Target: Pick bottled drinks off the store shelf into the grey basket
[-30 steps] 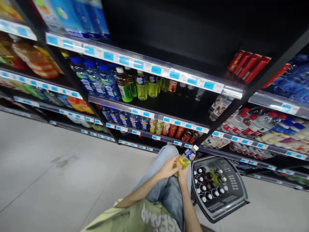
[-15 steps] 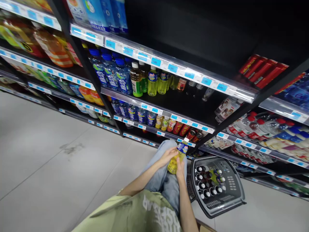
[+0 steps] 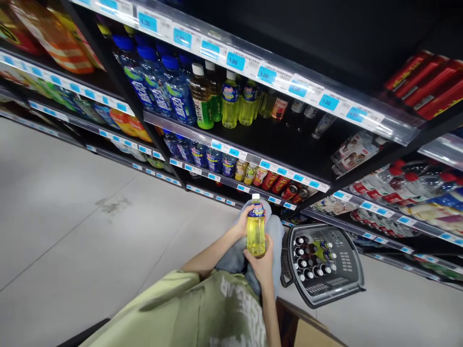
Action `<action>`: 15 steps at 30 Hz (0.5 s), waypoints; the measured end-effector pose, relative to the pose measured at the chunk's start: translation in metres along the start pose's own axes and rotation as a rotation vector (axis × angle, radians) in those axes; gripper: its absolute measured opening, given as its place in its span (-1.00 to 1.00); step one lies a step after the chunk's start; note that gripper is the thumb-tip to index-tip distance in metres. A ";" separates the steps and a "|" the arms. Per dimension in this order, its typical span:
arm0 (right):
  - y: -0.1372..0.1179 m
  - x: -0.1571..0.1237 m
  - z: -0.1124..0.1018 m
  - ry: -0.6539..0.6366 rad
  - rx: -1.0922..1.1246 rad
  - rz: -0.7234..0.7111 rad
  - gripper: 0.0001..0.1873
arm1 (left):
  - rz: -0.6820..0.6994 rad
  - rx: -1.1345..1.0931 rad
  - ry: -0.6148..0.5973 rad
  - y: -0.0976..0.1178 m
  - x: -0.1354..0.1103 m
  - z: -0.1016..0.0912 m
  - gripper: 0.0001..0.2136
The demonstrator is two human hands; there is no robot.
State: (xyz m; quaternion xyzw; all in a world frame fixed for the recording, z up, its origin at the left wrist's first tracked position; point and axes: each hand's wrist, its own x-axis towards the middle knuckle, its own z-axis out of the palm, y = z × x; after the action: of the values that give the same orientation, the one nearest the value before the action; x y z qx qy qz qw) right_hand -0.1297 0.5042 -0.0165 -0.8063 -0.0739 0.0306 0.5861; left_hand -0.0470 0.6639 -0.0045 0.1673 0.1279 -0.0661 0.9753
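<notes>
Between my two hands, over my knees, is a clear drink bottle (image 3: 256, 233) of yellow liquid with a white cap and a blue label; it stands nearly upright. My left hand (image 3: 244, 219) grips it near the label, its fingers partly behind the bottle. Lower down, my right hand (image 3: 263, 260) is closed around the base, thumb in front. To the right of my knees a grey basket (image 3: 345, 289) on the floor holds several dark bottles with white caps and some yellow ones. Similar yellow bottles (image 3: 230, 103) stand on the shelf ahead.
Shelves with price strips (image 3: 275, 166) run across in front of me. Blue-capped bottles (image 3: 177, 91) stand at the left, red cans (image 3: 289, 191) low down, and red-capped bottles (image 3: 401, 183) at the right. A cardboard box (image 3: 311, 332) sits by my right arm.
The bottle has turned from tilted to nearly upright and moved slightly left, its label now facing me. My right hand has shifted to its base. The view has moved closer to the shelves.
</notes>
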 end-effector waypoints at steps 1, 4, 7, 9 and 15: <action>0.000 -0.003 -0.001 0.027 0.030 0.046 -0.23 | 0.020 -0.031 0.023 0.002 0.001 0.003 -0.64; -0.002 -0.009 -0.003 0.101 0.015 0.096 -0.26 | 0.043 -0.076 0.079 0.006 0.002 0.008 -0.65; -0.004 -0.012 -0.003 0.132 -0.089 0.024 -0.30 | 0.030 -0.069 0.100 0.007 0.002 0.008 -0.63; -0.004 -0.015 -0.002 0.153 -0.139 -0.012 -0.32 | 0.013 -0.048 0.099 0.005 0.001 0.007 -0.62; 0.003 -0.021 0.000 0.197 -0.211 0.002 -0.31 | -0.040 -0.007 0.050 0.001 0.000 0.006 -0.51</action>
State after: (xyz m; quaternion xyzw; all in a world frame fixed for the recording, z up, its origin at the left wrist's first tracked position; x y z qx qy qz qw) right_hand -0.1499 0.5000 -0.0197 -0.8627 -0.0180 -0.0558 0.5023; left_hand -0.0459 0.6628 0.0010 0.1627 0.1558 -0.0812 0.9709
